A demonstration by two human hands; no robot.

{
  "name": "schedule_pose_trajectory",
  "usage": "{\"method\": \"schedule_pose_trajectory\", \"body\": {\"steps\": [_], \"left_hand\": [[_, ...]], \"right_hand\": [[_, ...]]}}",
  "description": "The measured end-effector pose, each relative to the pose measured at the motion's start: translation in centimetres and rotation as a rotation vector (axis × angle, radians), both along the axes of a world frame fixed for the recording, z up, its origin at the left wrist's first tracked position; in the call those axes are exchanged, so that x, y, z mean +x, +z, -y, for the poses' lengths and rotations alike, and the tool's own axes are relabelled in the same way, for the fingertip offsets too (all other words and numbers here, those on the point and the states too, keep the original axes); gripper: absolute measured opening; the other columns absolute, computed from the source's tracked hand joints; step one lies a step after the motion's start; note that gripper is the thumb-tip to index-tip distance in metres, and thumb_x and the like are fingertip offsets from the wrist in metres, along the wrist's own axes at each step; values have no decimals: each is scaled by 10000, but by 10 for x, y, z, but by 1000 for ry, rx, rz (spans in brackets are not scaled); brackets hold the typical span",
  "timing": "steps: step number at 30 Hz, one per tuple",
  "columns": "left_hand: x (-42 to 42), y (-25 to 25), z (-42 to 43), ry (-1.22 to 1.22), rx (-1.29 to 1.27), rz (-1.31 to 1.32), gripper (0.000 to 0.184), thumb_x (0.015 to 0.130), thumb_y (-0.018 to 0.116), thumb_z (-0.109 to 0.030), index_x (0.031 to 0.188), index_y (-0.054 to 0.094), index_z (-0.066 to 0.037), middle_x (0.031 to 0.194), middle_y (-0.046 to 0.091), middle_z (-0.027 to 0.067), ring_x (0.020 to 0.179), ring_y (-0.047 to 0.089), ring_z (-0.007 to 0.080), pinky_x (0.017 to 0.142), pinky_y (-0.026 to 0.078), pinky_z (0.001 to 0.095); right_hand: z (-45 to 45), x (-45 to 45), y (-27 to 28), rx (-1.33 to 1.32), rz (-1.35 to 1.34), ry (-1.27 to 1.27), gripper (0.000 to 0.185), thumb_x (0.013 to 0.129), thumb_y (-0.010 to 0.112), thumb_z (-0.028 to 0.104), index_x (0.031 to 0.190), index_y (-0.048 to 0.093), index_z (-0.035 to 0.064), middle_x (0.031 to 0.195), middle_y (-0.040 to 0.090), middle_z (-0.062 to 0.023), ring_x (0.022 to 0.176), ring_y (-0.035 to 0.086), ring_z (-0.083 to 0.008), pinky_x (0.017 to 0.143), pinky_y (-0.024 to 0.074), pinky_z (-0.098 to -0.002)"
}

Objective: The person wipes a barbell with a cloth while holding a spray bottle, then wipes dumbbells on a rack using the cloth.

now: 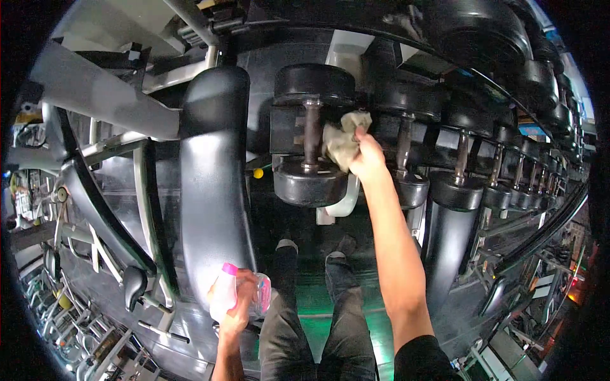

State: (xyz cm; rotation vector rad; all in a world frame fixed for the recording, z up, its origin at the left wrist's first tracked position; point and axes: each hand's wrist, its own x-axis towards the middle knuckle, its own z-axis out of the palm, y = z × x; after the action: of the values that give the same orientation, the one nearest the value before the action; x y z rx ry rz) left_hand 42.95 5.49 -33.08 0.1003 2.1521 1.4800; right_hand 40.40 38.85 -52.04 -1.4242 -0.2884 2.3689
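My right hand (370,160) is closed on a crumpled, greyish-beige cloth (343,146). It is just right of the metal handle (312,134) of a large black dumbbell (311,186); whether the cloth touches the handle I cannot tell. Low on the left, my left hand (237,312) is wrapped around a pale bottle (223,295) with a pink top. A clear, pink-marked part (262,293) shows on the other side of that hand; whether it belongs to the same bottle is unclear.
A black padded bench (215,190) stands left of the dumbbell. More dumbbells (405,143) line the rack to the right, below an upper row (476,35). Another black pad (448,244) is at right. Grey-framed machines (146,203) fill the left side.
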Motion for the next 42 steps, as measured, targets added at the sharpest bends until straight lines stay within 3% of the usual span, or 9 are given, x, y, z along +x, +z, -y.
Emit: {"method": "schedule_pose_trajectory", "body": {"steps": [6, 10, 14, 16, 20, 24, 32, 36, 42], "left_hand": [[26, 22, 6, -49, -1, 33, 88, 806, 533, -11, 811, 607, 37, 636, 584, 45, 539, 535, 92, 513, 428, 233], [36, 32, 16, -50, -23, -24, 93, 791, 537, -19, 798, 608, 41, 637, 586, 54, 540, 537, 102, 517, 431, 242], [33, 35, 32, -105, -39, -43, 99, 835, 477, -20, 877, 547, 37, 651, 548, 70, 564, 523, 130, 529, 416, 257], [33, 38, 36, -142, -52, -86, 108, 825, 462, -2, 885, 542, 39, 650, 547, 69, 564, 523, 133, 526, 411, 256], [26, 52, 45, -285, -88, -242, 105, 818, 449, 1, 818, 547, 38, 649, 544, 66, 553, 517, 131, 518, 402, 253], [32, 73, 52, -130, -107, -124, 93, 810, 457, 6, 794, 548, 21, 658, 543, 72, 556, 511, 123, 513, 391, 241], [30, 84, 53, -319, -110, -306, 113, 783, 550, -3, 845, 641, 20, 660, 613, 69, 545, 566, 110, 520, 450, 249], [40, 83, 29, -268, -109, -142, 112, 831, 594, -60, 897, 662, -1, 774, 663, 89, 619, 596, 129, 575, 477, 259], [49, 66, 11, -105, 60, 98, 167, 832, 618, -98, 948, 657, 14, 766, 667, 95, 692, 608, 113, 644, 486, 267]], "right_hand": [[15, -80, 61, -189, -38, -407, 255, 939, 400, 158, 1118, 436, -20, 1068, 547, -180, 891, 615, -321, 795, 555, -428], [55, -86, 58, 13, -109, -537, 291, 976, 352, 219, 1206, 417, 54, 1065, 561, -116, 888, 602, -246, 737, 527, -322], [122, -68, 52, 436, -228, 146, 244, 980, 365, 234, 1089, 493, 56, 927, 586, -83, 817, 599, -201, 678, 511, -328], [136, -68, 52, -105, -276, 218, 309, 988, 347, 259, 1067, 563, 53, 798, 578, -66, 623, 548, -163, 566, 484, -335], [114, -95, 50, -240, -633, -22, 308, 955, 340, 249, 792, 513, 53, 666, 559, -95, 534, 564, -212, 414, 449, -363], [79, -142, 34, -339, -80, -285, 203, 928, 347, 187, 927, 493, 46, 846, 582, -111, 636, 601, -253, 533, 541, -391], [39, -46, 87, -111, -395, -5, 250, 956, 339, 179, 1067, 490, 13, 833, 555, -83, 731, 596, -202, 581, 548, -388], [53, 4, 71, 634, -233, -99, 341, 979, 424, 337, 1093, 515, 29, 827, 532, -23, 787, 554, -129, 621, 494, -302], [89, 123, 120, 482, -167, -10, 409, 963, 475, 297, 1264, 449, 22, 1125, 558, -63, 983, 549, -172, 862, 457, -347]]}}
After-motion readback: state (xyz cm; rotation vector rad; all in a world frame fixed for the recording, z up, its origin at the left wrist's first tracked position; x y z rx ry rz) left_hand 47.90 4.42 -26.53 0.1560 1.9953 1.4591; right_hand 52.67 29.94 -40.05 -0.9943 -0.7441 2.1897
